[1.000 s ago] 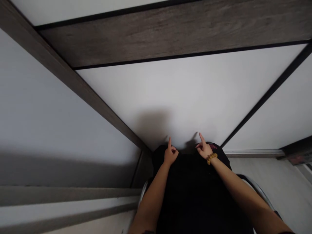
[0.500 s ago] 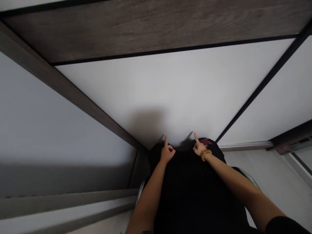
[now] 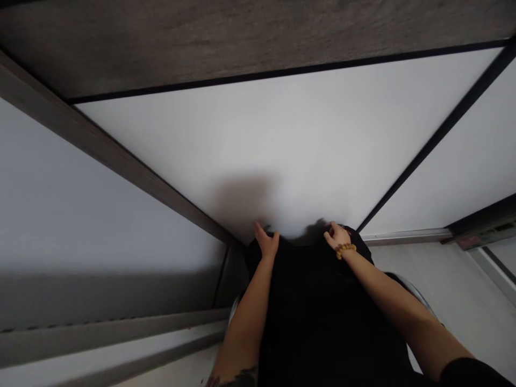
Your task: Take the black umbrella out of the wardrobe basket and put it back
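The left hand [image 3: 267, 245] and the right hand [image 3: 339, 236] sit over the knees in black clothes [image 3: 322, 317], probably because the person is seated close to the white panel [image 3: 318, 140] and has little room to reach forward; the bent arms likely keep both hands low and level; the left grip is spread, thumb well apart from the fingers, with nothing in it; the right fingers curl inward above a yellow bead bracelet [image 3: 345, 249], and I cannot tell how far that grip closes or whether it has anything; the panel lies just beyond both grips, its lower part nearest the fingertips, though contact cannot be told.
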`<act>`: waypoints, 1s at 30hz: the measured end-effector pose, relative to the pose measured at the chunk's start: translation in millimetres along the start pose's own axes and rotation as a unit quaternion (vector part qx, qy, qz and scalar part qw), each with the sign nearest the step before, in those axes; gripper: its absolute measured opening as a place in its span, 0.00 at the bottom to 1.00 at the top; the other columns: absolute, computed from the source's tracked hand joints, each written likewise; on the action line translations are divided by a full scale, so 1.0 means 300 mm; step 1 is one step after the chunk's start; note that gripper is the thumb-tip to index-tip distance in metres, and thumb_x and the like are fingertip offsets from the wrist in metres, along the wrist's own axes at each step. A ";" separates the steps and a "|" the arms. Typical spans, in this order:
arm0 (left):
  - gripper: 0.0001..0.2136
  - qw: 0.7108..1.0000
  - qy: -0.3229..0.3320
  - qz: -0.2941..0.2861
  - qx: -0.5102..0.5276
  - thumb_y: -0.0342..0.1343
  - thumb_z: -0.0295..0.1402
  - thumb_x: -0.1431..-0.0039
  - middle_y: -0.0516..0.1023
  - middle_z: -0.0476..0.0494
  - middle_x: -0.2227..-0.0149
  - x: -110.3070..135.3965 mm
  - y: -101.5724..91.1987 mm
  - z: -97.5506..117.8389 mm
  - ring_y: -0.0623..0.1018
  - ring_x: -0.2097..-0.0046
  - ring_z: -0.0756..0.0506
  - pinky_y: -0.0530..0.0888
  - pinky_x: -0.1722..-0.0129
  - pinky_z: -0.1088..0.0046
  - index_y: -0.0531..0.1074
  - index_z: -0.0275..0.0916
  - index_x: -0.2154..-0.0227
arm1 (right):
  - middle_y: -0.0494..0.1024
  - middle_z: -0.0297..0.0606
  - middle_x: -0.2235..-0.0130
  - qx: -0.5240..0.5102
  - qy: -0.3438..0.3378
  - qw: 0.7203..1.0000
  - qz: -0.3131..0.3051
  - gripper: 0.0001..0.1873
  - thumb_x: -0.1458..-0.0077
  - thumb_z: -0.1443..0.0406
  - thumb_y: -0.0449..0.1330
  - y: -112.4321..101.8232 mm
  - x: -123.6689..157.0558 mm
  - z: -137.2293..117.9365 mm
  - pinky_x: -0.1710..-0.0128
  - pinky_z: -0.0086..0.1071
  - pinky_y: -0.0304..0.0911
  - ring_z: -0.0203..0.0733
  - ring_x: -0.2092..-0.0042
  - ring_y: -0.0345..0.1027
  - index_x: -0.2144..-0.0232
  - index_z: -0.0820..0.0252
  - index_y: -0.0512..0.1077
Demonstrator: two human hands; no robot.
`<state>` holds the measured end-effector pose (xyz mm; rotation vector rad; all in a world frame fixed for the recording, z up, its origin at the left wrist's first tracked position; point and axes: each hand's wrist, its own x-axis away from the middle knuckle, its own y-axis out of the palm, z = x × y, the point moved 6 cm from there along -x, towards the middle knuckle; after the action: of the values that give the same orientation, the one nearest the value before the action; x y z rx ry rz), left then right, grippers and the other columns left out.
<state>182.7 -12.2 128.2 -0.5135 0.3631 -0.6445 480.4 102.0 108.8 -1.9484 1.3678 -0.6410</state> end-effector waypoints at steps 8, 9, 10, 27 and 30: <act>0.50 0.995 0.007 -0.052 -0.087 0.64 0.32 0.50 0.44 0.26 0.28 -0.049 0.059 0.022 0.48 0.27 0.34 0.52 0.29 0.55 0.41 0.31 0.28 | 0.45 0.57 0.30 0.121 -0.142 0.957 0.220 0.45 0.47 0.62 0.56 -0.067 0.008 -0.082 0.40 0.54 0.60 0.63 0.34 0.53 0.29 0.63 0.48; 0.50 0.994 0.007 -0.053 -0.090 0.63 0.32 0.50 0.45 0.26 0.28 -0.049 0.056 0.021 0.50 0.27 0.34 0.53 0.29 0.55 0.41 0.31 0.28 | 0.39 0.55 0.29 0.140 -0.160 0.950 0.228 0.47 0.48 0.62 0.57 -0.067 0.006 -0.101 0.39 0.55 0.57 0.64 0.33 0.49 0.28 0.61 0.46; 0.50 0.994 0.010 -0.055 -0.093 0.63 0.32 0.50 0.47 0.26 0.28 -0.050 0.052 0.019 0.51 0.27 0.34 0.54 0.30 0.55 0.41 0.31 0.28 | 0.34 0.53 0.28 0.156 -0.173 0.945 0.228 0.49 0.48 0.63 0.57 -0.063 0.003 -0.120 0.37 0.56 0.55 0.65 0.31 0.45 0.28 0.59 0.43; 0.50 0.991 0.047 0.023 -0.127 0.62 0.33 0.52 0.46 0.23 0.28 -0.093 -0.026 -0.045 0.48 0.27 0.32 0.51 0.29 0.53 0.41 0.27 0.29 | 0.26 0.42 0.26 0.261 -0.102 0.947 0.157 0.51 0.53 0.64 0.63 0.050 -0.082 -0.151 0.32 0.63 0.38 0.67 0.28 0.30 0.28 0.49 0.49; 0.51 0.991 0.062 -0.008 -0.120 0.63 0.32 0.53 0.46 0.24 0.28 -0.107 0.003 -0.053 0.47 0.27 0.32 0.51 0.29 0.52 0.42 0.29 0.29 | 0.25 0.46 0.27 0.237 -0.084 0.952 0.176 0.52 0.53 0.64 0.61 0.042 -0.082 -0.137 0.33 0.63 0.41 0.67 0.28 0.30 0.28 0.52 0.48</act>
<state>151.8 3.9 119.8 -0.7086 0.5576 -0.6537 435.1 112.5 126.0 -1.3080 1.2700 -0.5536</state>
